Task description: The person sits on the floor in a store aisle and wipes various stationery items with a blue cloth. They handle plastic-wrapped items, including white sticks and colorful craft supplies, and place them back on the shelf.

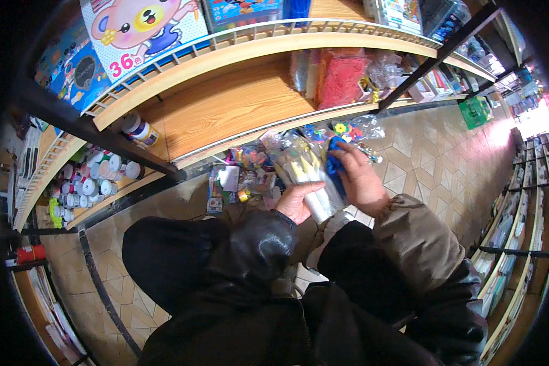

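My left hand (296, 201) is closed around clear plastic packs of white tubes with pointed yellowish tips (318, 190). Its thumb lies across the front of the tubes. At the packs' right side, my right hand (363, 180) has its fingers curled over a bright blue item (335, 158), whose exact kind I cannot make out. Beyond both hands, small bagged craft pieces lie on the floor: a bag with colourful flower shapes (345, 130), a bag of multicoloured bits (249, 156) and flat packets (216, 187).
A wooden shelf board (228, 110) runs in front of me, with red packaged material (343, 78) and a tub (139, 130) on it. Paint jars (91, 183) fill the lower left shelf. Dark metal posts (411, 82) stand between sections. A green item (476, 112) sits on the tiled floor.
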`<state>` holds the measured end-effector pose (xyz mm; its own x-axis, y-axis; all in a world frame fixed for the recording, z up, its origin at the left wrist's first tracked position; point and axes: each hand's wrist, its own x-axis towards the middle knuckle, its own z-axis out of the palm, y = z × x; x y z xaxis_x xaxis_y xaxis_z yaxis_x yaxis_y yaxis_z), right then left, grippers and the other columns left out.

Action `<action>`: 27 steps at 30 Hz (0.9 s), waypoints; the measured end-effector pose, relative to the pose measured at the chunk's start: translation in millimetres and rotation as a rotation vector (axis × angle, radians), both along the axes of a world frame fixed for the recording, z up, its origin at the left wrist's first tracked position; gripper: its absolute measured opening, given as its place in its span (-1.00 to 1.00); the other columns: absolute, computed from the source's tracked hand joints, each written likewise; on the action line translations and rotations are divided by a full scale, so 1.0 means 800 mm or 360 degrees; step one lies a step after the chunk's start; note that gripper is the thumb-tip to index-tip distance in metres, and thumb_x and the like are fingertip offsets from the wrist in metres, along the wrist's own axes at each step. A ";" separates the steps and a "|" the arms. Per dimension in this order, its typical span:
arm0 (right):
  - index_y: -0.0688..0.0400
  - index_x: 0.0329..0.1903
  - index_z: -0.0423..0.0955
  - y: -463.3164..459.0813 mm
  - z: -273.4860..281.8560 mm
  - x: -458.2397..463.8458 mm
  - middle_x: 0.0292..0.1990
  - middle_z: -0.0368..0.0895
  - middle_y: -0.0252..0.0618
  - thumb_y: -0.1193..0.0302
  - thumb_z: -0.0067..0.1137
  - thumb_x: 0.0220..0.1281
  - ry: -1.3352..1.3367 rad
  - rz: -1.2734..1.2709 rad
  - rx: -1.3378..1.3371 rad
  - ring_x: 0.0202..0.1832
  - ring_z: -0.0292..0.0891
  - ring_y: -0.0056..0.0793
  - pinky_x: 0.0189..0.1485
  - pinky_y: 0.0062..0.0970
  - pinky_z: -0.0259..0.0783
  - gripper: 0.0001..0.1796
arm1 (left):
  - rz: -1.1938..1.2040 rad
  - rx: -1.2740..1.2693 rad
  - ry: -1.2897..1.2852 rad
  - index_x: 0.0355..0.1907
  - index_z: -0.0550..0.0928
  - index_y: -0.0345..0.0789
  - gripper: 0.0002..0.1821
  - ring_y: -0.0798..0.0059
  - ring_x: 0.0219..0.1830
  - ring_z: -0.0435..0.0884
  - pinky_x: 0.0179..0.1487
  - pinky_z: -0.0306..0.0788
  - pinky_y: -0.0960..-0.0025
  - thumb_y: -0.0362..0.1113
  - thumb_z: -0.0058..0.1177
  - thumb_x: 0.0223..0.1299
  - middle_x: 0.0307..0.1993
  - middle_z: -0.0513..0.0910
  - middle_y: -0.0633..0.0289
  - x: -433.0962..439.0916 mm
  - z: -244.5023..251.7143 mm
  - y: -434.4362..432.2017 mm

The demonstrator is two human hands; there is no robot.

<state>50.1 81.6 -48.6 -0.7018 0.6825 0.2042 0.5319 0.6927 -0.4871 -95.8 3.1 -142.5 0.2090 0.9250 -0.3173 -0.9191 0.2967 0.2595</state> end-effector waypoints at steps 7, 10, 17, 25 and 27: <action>0.02 0.24 0.26 0.040 -0.016 0.027 0.06 0.45 -0.02 0.47 0.01 0.30 0.0098 -0.0593 -0.1032 0.11 0.39 -0.28 0.15 -0.37 0.30 -0.55 | 0.0116 0.0039 0.0049 0.18 0.36 -0.33 -0.45 0.24 0.16 0.46 0.25 0.30 0.13 -0.45 0.12 0.07 0.06 0.51 0.13 -0.027 -0.006 -0.001; 0.05 0.21 0.29 0.052 -0.018 0.037 0.09 0.45 -0.11 0.49 0.01 0.29 -0.0070 -0.0715 -0.1010 0.08 0.41 -0.32 0.11 -0.40 0.35 -0.57 | 0.0242 0.0088 0.0019 0.19 0.35 -0.32 -0.43 0.24 0.18 0.44 0.25 0.30 0.12 -0.45 0.12 0.05 0.08 0.50 0.13 -0.045 -0.013 0.002; 0.14 0.14 0.32 0.059 -0.016 0.050 -0.10 0.53 -0.11 0.50 0.07 0.24 0.0264 -0.0587 -0.1110 -0.07 0.48 -0.40 -0.02 -0.42 0.44 -0.60 | 0.0704 0.0095 0.0061 0.24 0.31 -0.34 -0.43 0.21 0.24 0.38 0.31 0.23 0.12 -0.45 0.04 0.12 0.16 0.44 0.12 -0.138 -0.028 0.037; 0.19 0.14 0.35 0.088 -0.015 0.080 -0.07 0.50 -0.29 0.48 0.06 0.31 0.0821 -0.0669 -0.1152 -0.03 0.41 -0.55 0.08 -0.54 0.34 -0.64 | 0.0464 0.0170 0.1343 0.12 0.42 -0.36 -0.54 0.20 0.16 0.44 0.25 0.31 0.12 -0.45 0.06 0.10 0.10 0.49 0.10 -0.329 -0.074 0.088; 0.20 0.16 0.33 0.082 -0.034 0.091 -0.03 0.48 -0.28 0.49 0.04 0.31 0.0893 -0.0717 -0.1156 0.00 0.39 -0.54 0.11 -0.55 0.31 -0.63 | 0.0331 0.0056 0.1583 0.07 0.47 -0.35 -0.57 0.20 0.10 0.49 0.21 0.35 0.13 -0.46 0.10 0.07 0.05 0.52 0.12 -0.382 -0.083 0.102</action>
